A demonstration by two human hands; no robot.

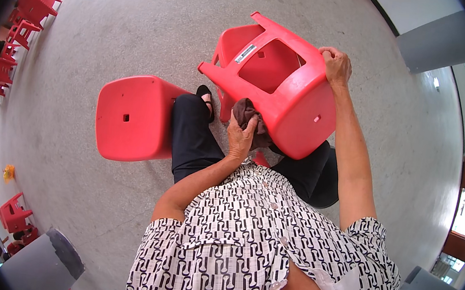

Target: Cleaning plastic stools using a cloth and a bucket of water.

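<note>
The tipped red stool (284, 88) rests across the lap, at twelve o'clock from the patterned shirt (256, 244). A second stool (133, 116) stands on the floor at nine o'clock. The right hand (336, 64) clamps a leg; keep that firm. The left hand (241, 135) presses a brown cloth (247, 114) against the seat's side; wiping likely goes best in short, steady strokes.

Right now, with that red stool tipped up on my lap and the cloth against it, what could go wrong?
The right hand alone grips a leg of the tilted stool, so it could slip and fall toward the foot below. The left hand pressing the brown cloth might push the stool off balance.
</note>
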